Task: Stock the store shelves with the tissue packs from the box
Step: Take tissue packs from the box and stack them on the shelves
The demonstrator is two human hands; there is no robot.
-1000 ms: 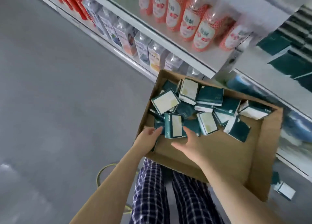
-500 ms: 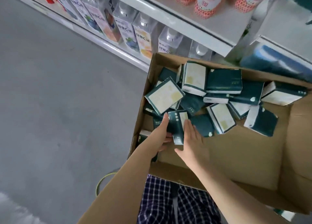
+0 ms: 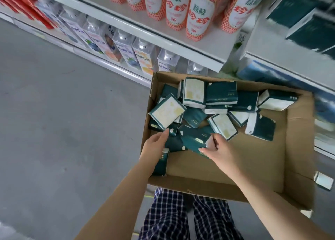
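An open cardboard box (image 3: 233, 160) sits on the floor before me, with several dark green tissue packs (image 3: 221, 93) heaped loosely in its far half. My right hand (image 3: 220, 152) grips one dark green pack (image 3: 193, 142) near the box's left side, fingers curled over its white end and thumb on its near edge. My left hand (image 3: 154, 147) reaches in over the left wall; its straight fingers touch the packs beside that one. More green packs (image 3: 308, 20) stand on the shelf at upper right.
Red-and-white bottles (image 3: 197, 13) fill the white shelf above the box, and drink cartons (image 3: 126, 49) line the lower shelf at left. Blue packages (image 3: 268, 76) lie behind the box. One loose pack (image 3: 323, 181) lies on the grey floor at right.
My right hand has shifted right and taken hold of a pack by its end. My left hand has let go and slid left. The view has tilted up toward the shelves.
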